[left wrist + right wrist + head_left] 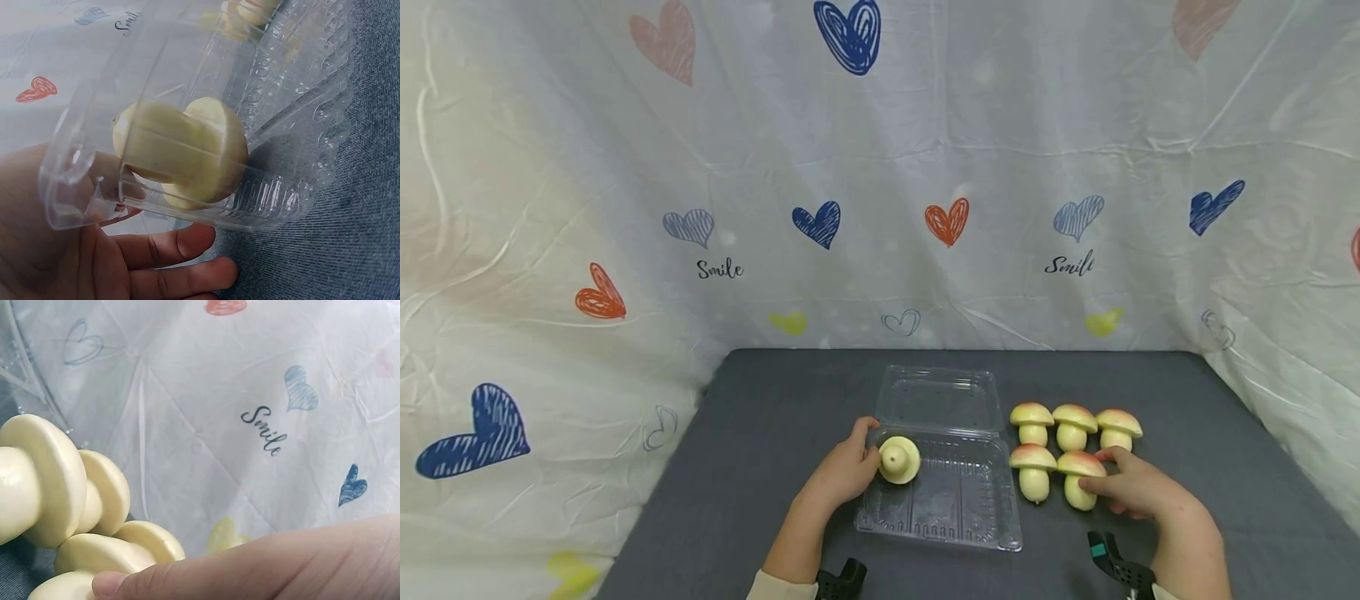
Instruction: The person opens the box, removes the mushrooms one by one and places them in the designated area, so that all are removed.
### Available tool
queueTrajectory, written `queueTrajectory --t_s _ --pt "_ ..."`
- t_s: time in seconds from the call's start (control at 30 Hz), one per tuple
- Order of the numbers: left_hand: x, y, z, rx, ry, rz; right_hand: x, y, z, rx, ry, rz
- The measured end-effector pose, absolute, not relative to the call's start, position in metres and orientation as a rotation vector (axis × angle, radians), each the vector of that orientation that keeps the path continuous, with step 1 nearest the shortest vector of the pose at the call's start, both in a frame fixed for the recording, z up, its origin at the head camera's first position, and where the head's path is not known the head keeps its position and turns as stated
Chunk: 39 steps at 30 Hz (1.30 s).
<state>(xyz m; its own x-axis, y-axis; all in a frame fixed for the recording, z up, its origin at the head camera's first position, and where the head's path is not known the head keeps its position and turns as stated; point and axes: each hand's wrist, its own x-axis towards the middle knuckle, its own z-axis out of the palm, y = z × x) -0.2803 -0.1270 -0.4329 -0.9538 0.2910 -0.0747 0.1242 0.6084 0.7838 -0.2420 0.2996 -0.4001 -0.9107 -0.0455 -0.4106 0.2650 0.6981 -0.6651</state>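
Observation:
In the head view my left hand (844, 468) rests at the left rim of a hinged clear plastic container (958, 500), its thumb beside a mushroom (899, 460) that stands stem-up inside. The left wrist view shows the fingers (181, 275) of this hand relaxed outside the clear wall, with the pale mushroom (206, 147) behind the plastic. To the right of the container, my right hand (1138, 487) grips a mushroom (1078, 492) with a reddish cap, thumb on its stem and index finger by its cap. The right wrist view shows that thumb (112, 584) on the pale surface.
Another mushroom (1033, 479) lies just left of the gripped one. Behind them is a row of three more, including a mushroom (1118, 429) at its right end. The container's lid (936, 400) lies open at the back of the dark tabletop (775, 400).

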Motion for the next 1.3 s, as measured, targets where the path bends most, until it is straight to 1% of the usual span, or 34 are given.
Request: queueTrajectory --t_s 0.23,0.63,0.93,1.3 --pt "-0.280 -0.127 -0.433 0.338 2.646 1.260 -0.238 0.300 -0.395 0.161 2.520 -1.080" --pt "-0.278 -0.126 -0.432 0.347 2.655 1.252 -0.226 0.298 -0.373 0.140 2.565 -1.043" --pt "-0.279 -0.126 -0.432 0.341 2.654 1.252 -0.218 0.294 -0.354 0.027 2.755 -0.974" --pt "-0.278 -0.125 -0.432 0.352 2.662 1.235 -0.219 0.273 -0.354 -0.126 2.811 -1.129"
